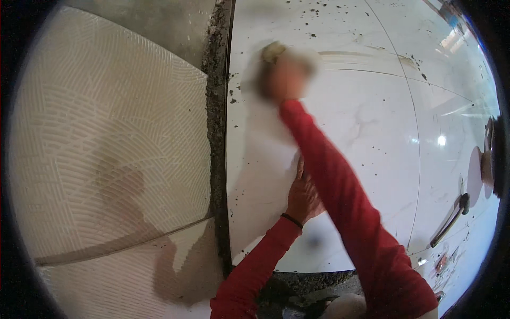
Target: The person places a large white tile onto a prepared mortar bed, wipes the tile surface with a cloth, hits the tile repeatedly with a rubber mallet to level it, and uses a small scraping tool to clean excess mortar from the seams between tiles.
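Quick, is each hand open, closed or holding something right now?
Left hand: open, resting on the white tile.
Right hand: too blurred to tell; tan lump at it.

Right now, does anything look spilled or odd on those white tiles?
Yes. Dark crumbs are scattered over the white tiles, and a brownish smear runs just right of the blurred right hand. Both stand out against the pale, glossy surface.

A hammer-like tool (448, 227) (dark-headed, with a slim handle) lies at right. At left, a large pale panel (122, 122) shows combed ridges.
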Available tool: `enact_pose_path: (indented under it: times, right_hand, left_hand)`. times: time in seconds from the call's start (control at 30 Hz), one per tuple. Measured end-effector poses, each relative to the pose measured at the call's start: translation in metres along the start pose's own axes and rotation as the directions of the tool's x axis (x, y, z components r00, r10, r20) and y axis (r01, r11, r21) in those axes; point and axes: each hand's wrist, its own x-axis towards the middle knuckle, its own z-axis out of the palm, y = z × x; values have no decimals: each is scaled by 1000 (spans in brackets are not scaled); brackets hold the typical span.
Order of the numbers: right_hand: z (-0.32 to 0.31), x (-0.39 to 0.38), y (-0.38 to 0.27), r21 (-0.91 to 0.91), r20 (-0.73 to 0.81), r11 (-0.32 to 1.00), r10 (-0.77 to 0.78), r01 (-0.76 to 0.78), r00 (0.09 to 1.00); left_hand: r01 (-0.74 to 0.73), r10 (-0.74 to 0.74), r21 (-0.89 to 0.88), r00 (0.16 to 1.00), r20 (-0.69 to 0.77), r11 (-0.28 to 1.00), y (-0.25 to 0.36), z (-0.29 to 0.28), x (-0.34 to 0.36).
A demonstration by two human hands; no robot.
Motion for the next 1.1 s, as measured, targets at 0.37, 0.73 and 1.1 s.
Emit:
enact_pose_path:
  times: [0.37,0.73,1.1]
  right_hand:
    - [-82,-38,-118,925,196,331,10,-188,981]
    - [-415,-39,-219,947,269,276,-411,-162,871]
    - [-289,-131,-214,781,396,572,-145,-250,907]
  left_hand:
    - [-33,34,53,999,-16,998,14,3,16]
    - [51,-55,107,998,34,993,63,-36,-92]
    - [338,-333,26,908,255,941,148,-174,-288]
